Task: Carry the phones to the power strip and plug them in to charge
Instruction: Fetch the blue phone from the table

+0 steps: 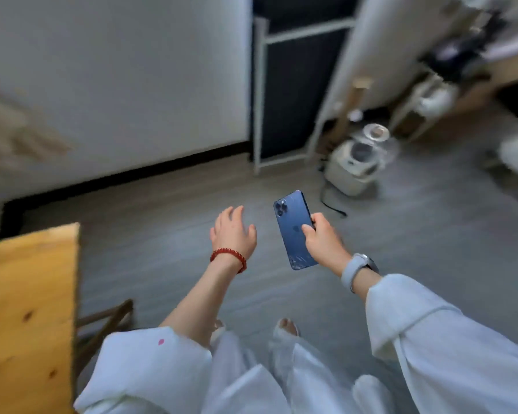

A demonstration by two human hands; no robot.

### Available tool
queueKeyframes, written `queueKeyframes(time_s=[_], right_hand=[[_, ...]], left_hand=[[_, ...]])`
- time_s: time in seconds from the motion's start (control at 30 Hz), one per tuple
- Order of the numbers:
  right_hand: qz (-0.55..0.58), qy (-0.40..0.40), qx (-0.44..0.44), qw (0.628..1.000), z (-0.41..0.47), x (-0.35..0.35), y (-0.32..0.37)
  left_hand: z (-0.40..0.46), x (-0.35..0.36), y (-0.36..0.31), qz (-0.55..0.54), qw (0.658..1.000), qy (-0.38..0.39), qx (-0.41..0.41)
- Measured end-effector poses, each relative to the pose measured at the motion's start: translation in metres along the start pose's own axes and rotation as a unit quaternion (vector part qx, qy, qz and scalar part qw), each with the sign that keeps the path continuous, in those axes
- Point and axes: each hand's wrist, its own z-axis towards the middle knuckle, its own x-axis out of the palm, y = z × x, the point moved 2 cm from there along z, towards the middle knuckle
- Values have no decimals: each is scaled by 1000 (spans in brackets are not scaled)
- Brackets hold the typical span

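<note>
My right hand [322, 242] grips a blue phone [293, 231] by its right edge, back side up, with cracks showing near its lower end. The phone hangs over the grey floor in the middle of the view. My left hand [234, 231], with a red bead bracelet on the wrist, is held out beside the phone, fingers spread and holding nothing. No power strip shows in this blurred view.
A wooden table corner [30, 309] fills the lower left. A white appliance [356, 162] with a black cord [331, 201] stands on the floor ahead. A white-framed dark rack [293, 94] stands against the wall, and shelves with clutter [449, 70] are at the right.
</note>
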Motion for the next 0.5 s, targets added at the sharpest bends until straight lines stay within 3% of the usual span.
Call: queueKeyframes(time_s=[0.1,0.23,0.5], right_hand=[[61,-79,91,991,-8,-66,-79],[143,-182,208,950,-34,-141,-179],[231,-317,311,866,-45,-275,-328]], left_hand=[[7,53,-93,55,991,68,103],[3,130,-222,131,948,141,252],[-28,274,-455,185,844,218,454]])
